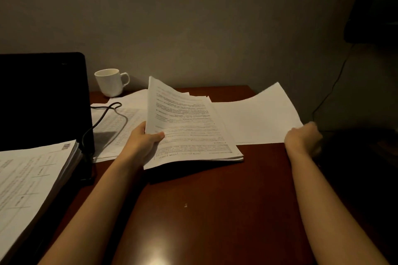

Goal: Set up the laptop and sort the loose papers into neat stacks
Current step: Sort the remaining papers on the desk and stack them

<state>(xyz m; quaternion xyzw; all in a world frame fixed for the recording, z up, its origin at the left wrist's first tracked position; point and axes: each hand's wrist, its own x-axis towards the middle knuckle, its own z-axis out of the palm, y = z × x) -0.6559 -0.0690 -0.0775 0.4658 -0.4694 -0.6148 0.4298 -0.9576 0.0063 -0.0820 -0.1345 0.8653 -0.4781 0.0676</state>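
My left hand [143,142] grips the left edge of a bundle of printed papers [189,127], thumb on top, and its left side is lifted off the brown desk [215,200]. My right hand [303,138] pinches the near right corner of a blank white sheet [258,118], which curls up at its far edge. The open black laptop [41,97] stands at the left with a dark screen. A thick paper stack [32,183] lies over its base. Several loose sheets [116,120] lie flat by the laptop.
A white mug [111,82] stands at the back by the wall. A black cable [101,116] runs from the laptop's side across the loose sheets. Another thin cable [331,88] hangs at the right beside a dark shape. The desk's right edge is close to my right hand.
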